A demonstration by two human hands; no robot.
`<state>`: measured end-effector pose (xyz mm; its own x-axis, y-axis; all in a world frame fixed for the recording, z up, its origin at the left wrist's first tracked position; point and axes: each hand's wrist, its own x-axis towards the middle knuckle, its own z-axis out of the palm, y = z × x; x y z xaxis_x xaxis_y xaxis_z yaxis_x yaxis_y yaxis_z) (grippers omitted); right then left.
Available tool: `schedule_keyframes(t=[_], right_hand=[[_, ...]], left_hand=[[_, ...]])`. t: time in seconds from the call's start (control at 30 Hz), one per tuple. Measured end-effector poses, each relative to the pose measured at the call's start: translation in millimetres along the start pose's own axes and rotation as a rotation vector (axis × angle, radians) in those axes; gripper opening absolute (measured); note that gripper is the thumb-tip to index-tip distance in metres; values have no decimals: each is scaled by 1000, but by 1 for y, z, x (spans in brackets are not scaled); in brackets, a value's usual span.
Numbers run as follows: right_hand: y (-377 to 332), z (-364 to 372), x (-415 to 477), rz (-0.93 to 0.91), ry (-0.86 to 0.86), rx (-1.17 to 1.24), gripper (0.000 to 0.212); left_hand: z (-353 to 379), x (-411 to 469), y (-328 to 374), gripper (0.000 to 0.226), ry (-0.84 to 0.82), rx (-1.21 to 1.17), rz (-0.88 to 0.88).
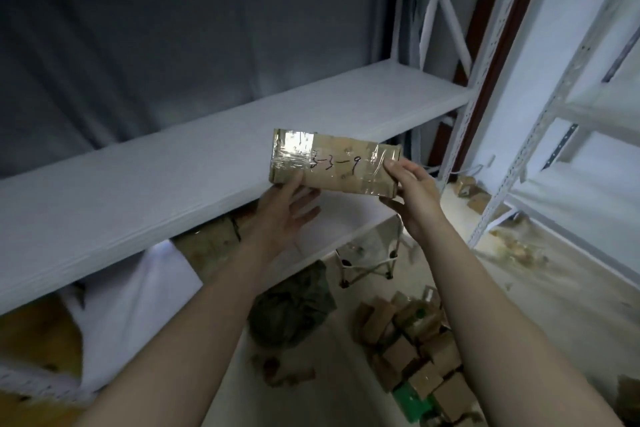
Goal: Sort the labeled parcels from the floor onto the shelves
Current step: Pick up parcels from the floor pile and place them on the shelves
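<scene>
Head view looks down over a big white shelf that runs across in front of me, with a grey cloth wall behind it. More white racks stand off to my right. Under the big shelf is a lower shelf, and below that is the floor. A pile of brown parcels lies on the floor near my right arm, and a dark green bag sits beside the pile. A small folding stool stands just past the bag. I hold one brown parcel up in the air, right at the front edge of the big shelf. It is wrapped in shiny tape and has black writing on it that ends in "3-9". My right hand pinches its right end, thumb on top and fingers under it. My left hand is spread wide, and only its thumb and fingertips touch the parcel's bottom left corner.
</scene>
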<state>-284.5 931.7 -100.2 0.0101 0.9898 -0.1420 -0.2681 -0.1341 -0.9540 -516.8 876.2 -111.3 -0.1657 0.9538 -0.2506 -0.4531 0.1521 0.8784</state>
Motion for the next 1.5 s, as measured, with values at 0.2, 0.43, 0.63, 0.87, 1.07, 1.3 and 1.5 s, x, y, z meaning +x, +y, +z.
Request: schedule_keyframes(t=[0.2, 0.43, 0.63, 0.87, 1.07, 1.3, 1.5], right_hand=[[-24, 49, 18, -55, -136, 6, 42], [-36, 69, 38, -88, -242, -36, 35], [-34, 69, 55, -103, -299, -79, 31], [-10, 51, 75, -102, -341, -242, 28], [27, 20, 84, -41, -376, -340, 22], [75, -23, 88, 235, -354, -483, 23], [123, -54, 109, 577, -423, -248, 41]], left_hand=[[-40, -25, 49, 49, 142, 71, 196], [-42, -39, 60, 49, 304, 150, 303], [-31, -42, 51, 32, 456, 211, 317], [-24, -46, 14, 25, 583, 234, 265], [-21, -45, -33, 10, 664, 239, 153], [-14, -35, -97, 36, 659, 240, -111], [-10, -3, -134, 49, 588, 263, -280]])
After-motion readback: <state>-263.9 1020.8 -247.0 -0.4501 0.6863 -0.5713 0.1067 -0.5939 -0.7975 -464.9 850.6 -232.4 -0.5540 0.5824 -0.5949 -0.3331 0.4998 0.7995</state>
